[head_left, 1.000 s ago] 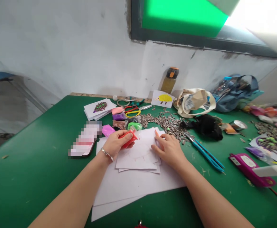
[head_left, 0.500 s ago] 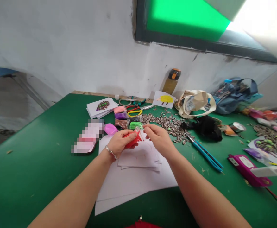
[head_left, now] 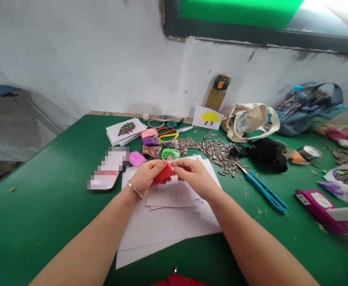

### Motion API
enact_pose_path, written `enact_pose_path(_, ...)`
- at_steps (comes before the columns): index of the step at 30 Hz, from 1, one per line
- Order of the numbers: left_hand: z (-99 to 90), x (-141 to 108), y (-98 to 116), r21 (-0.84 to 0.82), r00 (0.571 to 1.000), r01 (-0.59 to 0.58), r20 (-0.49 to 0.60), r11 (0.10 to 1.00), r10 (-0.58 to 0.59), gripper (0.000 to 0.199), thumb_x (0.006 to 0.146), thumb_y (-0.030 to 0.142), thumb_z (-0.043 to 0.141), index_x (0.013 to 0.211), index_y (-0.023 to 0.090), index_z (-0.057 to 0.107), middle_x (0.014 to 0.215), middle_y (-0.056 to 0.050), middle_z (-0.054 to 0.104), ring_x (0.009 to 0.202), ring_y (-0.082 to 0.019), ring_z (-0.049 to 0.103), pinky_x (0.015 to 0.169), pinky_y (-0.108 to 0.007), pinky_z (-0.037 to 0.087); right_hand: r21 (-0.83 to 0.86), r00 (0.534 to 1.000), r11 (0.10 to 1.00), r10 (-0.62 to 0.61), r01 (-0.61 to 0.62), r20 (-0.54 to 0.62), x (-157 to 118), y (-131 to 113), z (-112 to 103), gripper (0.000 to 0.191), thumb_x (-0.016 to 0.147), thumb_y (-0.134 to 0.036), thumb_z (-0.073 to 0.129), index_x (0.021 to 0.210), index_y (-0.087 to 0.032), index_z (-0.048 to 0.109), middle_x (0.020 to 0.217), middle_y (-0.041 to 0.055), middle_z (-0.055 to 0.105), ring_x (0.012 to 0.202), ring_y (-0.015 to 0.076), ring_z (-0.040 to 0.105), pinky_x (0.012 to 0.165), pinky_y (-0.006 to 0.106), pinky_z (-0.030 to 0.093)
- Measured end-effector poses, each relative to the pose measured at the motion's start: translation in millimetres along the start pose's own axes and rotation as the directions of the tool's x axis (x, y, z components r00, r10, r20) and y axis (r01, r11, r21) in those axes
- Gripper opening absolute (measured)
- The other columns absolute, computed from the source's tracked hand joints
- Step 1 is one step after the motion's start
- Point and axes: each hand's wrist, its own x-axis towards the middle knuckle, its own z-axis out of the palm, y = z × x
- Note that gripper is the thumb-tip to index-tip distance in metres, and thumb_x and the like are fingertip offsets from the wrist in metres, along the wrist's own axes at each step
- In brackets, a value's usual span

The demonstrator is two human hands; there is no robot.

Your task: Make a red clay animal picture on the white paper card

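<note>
A small clear packet of red modelling clay (head_left: 164, 173) is gripped between the thumb and fingers of my left hand (head_left: 148, 174). The fingertips of my right hand (head_left: 190, 173) pinch the packet's clear right-hand edge. Both hands are over white paper sheets (head_left: 150, 230) on the green table. Just beyond them lie packets of clay: green (head_left: 170, 153), brown (head_left: 150, 151), purple (head_left: 150, 140), pink (head_left: 148, 133) and lilac (head_left: 137, 159). Faint marks show on the upper sheet.
Sunflower seeds (head_left: 217, 153) are scattered behind my right hand. Scissors (head_left: 169, 137), a blue utility knife (head_left: 263, 190) and a magenta glue gun (head_left: 323, 210) lie about. A pixelated phone (head_left: 109, 171) is at left. A bottle (head_left: 217, 93) and a hedgehog picture (head_left: 207, 118) stand by the wall.
My right hand has moved left onto the packet's edge and now pinches it. The left hand still holds the red clay packet. The view has shifted slightly.
</note>
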Motion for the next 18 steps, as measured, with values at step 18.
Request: enact_pose_path(18,0.2,-3.4,4.7,-0.138,0.999,0.048,-0.009,0.989,-0.05,0.045,0.066,0.053,0.078,0.081,0.014,0.063,0.071,-0.002,0.062,0.062,-0.012,0.058,0.054,-0.022,0.047,0.311,0.984,0.945,0.043,-0.097,0.175,-1.2,3.4,2.5,0.022,0.077,-0.031,0.069,0.07,-0.018,0.052,0.063,-0.0041,0.05,0.059,0.0089,0.046,0.057,0.024,0.033)
